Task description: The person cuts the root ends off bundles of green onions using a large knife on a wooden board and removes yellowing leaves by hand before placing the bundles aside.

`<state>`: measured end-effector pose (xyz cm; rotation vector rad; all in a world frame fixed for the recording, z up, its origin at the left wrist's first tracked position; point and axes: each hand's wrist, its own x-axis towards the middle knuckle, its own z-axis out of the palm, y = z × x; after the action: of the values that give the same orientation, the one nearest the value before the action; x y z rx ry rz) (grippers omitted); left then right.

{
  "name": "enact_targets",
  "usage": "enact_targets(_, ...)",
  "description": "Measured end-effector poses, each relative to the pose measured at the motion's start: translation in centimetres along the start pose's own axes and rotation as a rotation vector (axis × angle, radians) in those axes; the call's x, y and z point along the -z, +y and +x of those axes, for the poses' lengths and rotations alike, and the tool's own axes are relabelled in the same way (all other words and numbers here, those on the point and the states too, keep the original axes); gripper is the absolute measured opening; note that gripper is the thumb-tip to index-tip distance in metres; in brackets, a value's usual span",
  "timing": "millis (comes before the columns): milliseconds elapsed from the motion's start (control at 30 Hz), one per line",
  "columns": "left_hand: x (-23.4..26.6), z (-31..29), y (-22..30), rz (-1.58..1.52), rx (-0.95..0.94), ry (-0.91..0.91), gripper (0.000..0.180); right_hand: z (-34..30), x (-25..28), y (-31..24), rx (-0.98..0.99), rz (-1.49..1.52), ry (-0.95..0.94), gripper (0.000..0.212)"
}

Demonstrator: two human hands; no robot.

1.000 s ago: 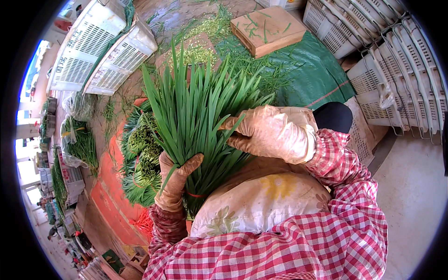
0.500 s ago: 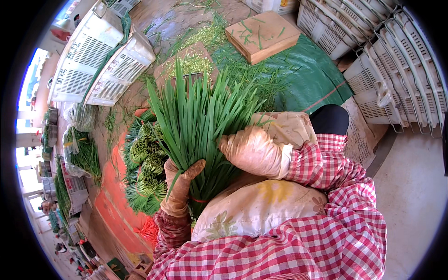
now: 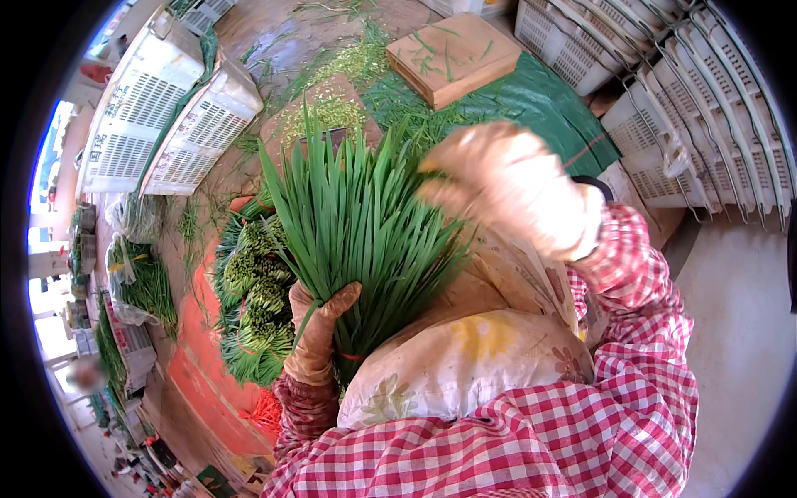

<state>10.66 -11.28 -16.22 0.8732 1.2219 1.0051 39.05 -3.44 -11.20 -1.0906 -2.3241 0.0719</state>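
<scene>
My left hand (image 3: 320, 324), in a tan glove, is closed around a bunch of garlic chives (image 3: 357, 224). The long green leaves fan upward and away from me, and a red band (image 3: 353, 358) circles the bunch just below my grip. To the right of the leaf tips, my gloved right hand (image 3: 515, 187) is raised in the air, apart from the bunch. Motion smears its fingers, so whether they hold anything is hidden. Beside my left hand lie several tied bunches of chives (image 3: 253, 299), their pale cut ends showing.
An orange-red sheet (image 3: 199, 378) lies under the stacked bunches, with red bands (image 3: 266, 411) near it. Ahead are a brown box (image 3: 452, 58) and a green tarp (image 3: 556, 108) strewn with leaf scraps. White crates stand at left (image 3: 199, 124) and right (image 3: 689, 124). A floral apron (image 3: 465, 357) covers my lap.
My right hand has left the chive leaves and swung up and to the right. My left hand keeps its grip, with the bunch in nearly the same place.
</scene>
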Motion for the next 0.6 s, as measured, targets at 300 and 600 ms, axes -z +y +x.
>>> enact_targets(300,0.5,0.5,0.5,-0.132,0.05,0.003,0.029,2.3,-6.2,-3.0,0.31,-0.315,-0.121,0.016)
enact_targets(600,4.0,1.0,-1.2,-0.262,0.103,0.032,0.031,-3.5,-0.4,0.9,-0.339,0.363,-0.115,0.017)
